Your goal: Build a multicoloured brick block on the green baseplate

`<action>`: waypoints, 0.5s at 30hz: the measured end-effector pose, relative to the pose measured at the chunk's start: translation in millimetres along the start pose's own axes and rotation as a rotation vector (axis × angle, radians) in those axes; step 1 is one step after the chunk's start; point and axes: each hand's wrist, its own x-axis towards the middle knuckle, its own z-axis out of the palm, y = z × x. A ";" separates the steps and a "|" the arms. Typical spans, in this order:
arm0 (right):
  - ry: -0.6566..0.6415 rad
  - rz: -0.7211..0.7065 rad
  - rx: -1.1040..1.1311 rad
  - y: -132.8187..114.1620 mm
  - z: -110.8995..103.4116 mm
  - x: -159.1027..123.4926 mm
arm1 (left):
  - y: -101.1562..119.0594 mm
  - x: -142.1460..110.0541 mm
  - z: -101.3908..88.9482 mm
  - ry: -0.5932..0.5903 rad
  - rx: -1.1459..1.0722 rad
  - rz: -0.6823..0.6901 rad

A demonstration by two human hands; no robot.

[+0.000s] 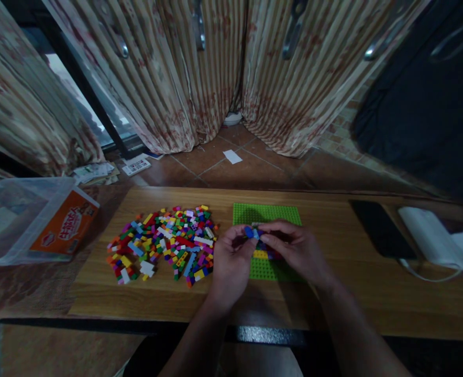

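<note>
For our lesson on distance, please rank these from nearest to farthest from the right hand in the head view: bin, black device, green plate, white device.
1. Green plate: beneath the right hand.
2. Black device: to the right.
3. White device: beyond the black one.
4. Bin: far left.

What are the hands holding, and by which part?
Small blue bricks, pinched in the fingertips of the left hand and right hand; which edges are gripped cannot be told.

Striped curtains (pixel 168 78), white paper (pixel 232 156) on brown tiles (pixel 200 161), clear bin (pixel 31 209), black slab (pixel 383 228) beside white device (pixel 431 235)
</note>
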 end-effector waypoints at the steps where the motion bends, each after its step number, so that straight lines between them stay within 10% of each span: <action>1: 0.011 -0.023 -0.022 0.5 1.7 -0.2 | -0.8 -0.4 0.5 0.000 0.022 0.024; 15: 0.180 -0.141 -0.190 6.4 23.9 -2.4 | -11.9 -3.1 -2.5 0.161 0.237 0.185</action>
